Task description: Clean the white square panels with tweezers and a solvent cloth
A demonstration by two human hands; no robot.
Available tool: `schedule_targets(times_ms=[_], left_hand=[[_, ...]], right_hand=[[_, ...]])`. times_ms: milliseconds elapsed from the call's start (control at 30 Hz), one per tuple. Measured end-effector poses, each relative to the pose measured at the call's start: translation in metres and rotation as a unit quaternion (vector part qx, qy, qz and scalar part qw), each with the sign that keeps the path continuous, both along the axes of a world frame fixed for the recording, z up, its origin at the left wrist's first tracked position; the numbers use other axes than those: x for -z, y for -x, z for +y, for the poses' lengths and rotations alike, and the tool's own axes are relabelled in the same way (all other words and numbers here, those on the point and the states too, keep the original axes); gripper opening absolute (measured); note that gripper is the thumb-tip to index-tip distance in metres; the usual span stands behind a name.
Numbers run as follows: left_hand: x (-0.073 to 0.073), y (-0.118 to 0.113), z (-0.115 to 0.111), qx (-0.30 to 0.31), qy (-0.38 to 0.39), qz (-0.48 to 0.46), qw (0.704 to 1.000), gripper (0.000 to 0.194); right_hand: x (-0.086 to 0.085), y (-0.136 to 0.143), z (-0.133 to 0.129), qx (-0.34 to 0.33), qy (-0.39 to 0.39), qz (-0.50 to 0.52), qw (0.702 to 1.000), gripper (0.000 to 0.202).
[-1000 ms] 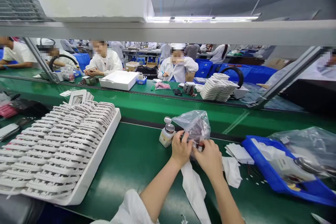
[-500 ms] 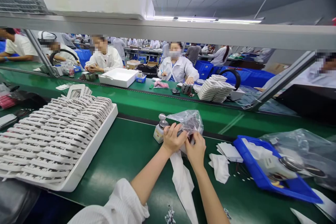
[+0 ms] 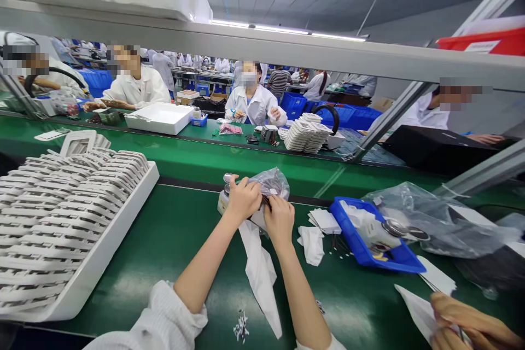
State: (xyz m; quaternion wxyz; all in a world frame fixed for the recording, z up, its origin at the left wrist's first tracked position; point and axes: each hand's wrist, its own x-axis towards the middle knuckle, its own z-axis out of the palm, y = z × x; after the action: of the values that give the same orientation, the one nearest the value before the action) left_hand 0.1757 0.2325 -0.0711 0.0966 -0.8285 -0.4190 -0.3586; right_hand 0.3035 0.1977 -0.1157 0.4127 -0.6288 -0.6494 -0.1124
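A clear plastic bag (image 3: 274, 179) with dark contents lies at the far edge of the green bench. My left hand (image 3: 243, 198) is closed at the bag's near left side, its fingers bent over the plastic. Close beside it, my right hand (image 3: 280, 220) is closed, fingertips pinched at the bag's opening near a dark, thin item (image 3: 266, 201) that is mostly hidden. Just left of my left hand stands a white bottle (image 3: 222, 201) with a metal top, partly covered by the hand. A strip of white cloth or paper (image 3: 259, 276) runs toward me below my hands.
A white tray (image 3: 118, 240) of stacked white plastic frames fills the left. On the right are a folded wipe (image 3: 311, 245), white cards (image 3: 325, 221) and a blue bin (image 3: 371, 262). A co-worker's hand (image 3: 471, 320) enters at lower right. Small scraps (image 3: 241, 327) lie near me.
The view has turned right, so things appear shifted left. A co-worker's hand has come into view at lower right. My hands stay at the bag, with a dark item now showing between them.
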Motion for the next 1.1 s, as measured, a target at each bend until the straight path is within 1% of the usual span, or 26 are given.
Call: schedule_targets(times_ms=[167,333,433,600,800,1000,1100], left_hand=[[-0.013,0.001,-0.002,-0.052,0.066,0.021,0.996,0.023],[-0.021,-0.001,-0.005,-0.095,0.108,0.039,0.989,0.027],[-0.025,0.0,-0.007,-0.11,0.123,0.055,0.985,0.026],[-0.031,0.003,-0.009,-0.114,0.133,0.079,0.981,0.023],[-0.036,0.006,-0.012,-0.124,0.132,0.098,0.979,0.019],[-0.038,0.007,-0.013,-0.144,0.143,0.122,0.972,0.013],[-0.037,0.005,-0.016,-0.148,0.141,0.136,0.969,0.011]], right_hand=[[0.001,-0.001,0.0,-0.007,-0.015,0.0,1.0,0.028],[0.003,-0.003,0.001,-0.022,-0.035,0.002,0.999,0.015],[0.004,-0.004,0.0,-0.031,-0.049,0.009,0.998,0.012],[0.006,-0.006,-0.003,-0.038,-0.076,0.03,0.996,0.017],[0.01,-0.008,-0.003,-0.013,-0.108,0.08,0.991,0.018],[0.02,-0.005,0.001,-0.005,-0.135,0.128,0.983,0.023],[0.02,-0.002,0.001,-0.004,-0.136,0.146,0.98,0.022]])
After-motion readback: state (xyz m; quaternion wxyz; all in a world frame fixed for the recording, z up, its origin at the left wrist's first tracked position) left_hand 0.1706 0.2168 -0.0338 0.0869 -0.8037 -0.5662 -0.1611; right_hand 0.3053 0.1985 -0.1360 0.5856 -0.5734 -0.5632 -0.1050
